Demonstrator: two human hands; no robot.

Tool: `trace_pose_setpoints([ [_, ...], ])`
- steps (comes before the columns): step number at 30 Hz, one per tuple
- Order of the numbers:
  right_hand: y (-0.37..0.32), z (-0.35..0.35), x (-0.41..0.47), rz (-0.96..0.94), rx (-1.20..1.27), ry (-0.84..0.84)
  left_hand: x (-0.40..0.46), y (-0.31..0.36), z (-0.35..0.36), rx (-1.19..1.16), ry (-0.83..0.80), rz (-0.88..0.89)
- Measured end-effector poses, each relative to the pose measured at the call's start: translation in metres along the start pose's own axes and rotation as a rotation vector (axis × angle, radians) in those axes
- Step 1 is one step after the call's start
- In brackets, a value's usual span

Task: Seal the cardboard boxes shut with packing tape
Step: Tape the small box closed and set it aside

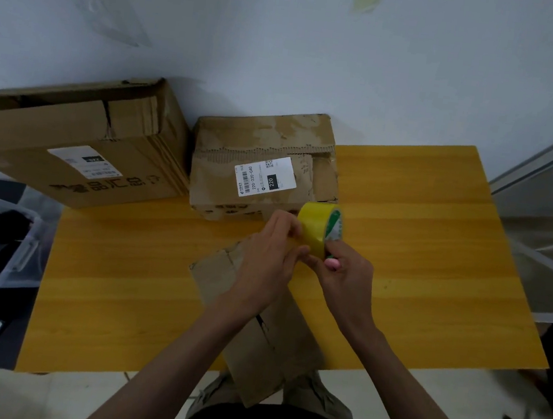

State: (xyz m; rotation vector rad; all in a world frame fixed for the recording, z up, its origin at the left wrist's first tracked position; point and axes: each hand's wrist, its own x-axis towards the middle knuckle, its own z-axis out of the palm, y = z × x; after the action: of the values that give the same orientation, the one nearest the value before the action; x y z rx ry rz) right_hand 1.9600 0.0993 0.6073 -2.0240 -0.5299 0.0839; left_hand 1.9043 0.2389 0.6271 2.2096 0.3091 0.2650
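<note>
A: Three brown cardboard boxes on the yellow wooden table (417, 260), and none looks taped yet. The small flat cardboard box (253, 337) lies right under both wrists, overhanging the near edge of the table.

B: And the tape?

A: The roll of yellow packing tape (317, 229) is held upright just above the far end of that box. The right hand (346, 279) grips it from below, fingers curled round the rim and through the core; something small and pink (332, 264) sits against those fingers, but I cannot tell what it is.

B: The left hand (269, 260)?

A: Its fingertips are pressed together against the roll's outer face, pinching or picking at the tape. I judge it is hunting for the loose end, so the step is freeing the tape, before any sealing.

B: What does the next move call for?

A: Peel enough tape clear, then lay it along the seam of the box below the palms and press it down flat. The flaps look slightly raised, so they need holding shut first.

B: The other two?

A: Beyond the fingertips, the worn box with a white shipping label (262, 166) is nearest; the large box with torn flaps (79, 145) stands left of it, the two touching or nearly so.
</note>
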Motion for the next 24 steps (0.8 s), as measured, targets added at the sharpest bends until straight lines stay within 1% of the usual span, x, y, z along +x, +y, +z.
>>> trace_pose_setpoints([
  [4,-0.002,-0.003,0.009,-0.002,-0.004,-0.028,0.012,0.001,-0.014,-0.077,0.074,-0.067],
  [8,-0.002,-0.002,0.007,-0.026,-0.063,-0.038,0.021,0.0,-0.026,0.069,0.117,-0.015],
  [10,-0.003,-0.001,0.004,-0.035,-0.096,-0.041,0.023,0.0,-0.029,0.13,0.119,-0.024],
  [14,-0.007,-0.001,0.001,-0.091,-0.138,-0.051,0.026,0.003,-0.034,0.134,0.102,-0.08],
  [17,-0.007,0.0,0.001,-0.093,-0.192,-0.055,0.03,0.004,-0.038,0.131,0.089,-0.112],
  [24,-0.004,0.001,0.002,-0.088,-0.275,-0.092,0.039,0.003,-0.045,0.202,-0.043,-0.174],
])
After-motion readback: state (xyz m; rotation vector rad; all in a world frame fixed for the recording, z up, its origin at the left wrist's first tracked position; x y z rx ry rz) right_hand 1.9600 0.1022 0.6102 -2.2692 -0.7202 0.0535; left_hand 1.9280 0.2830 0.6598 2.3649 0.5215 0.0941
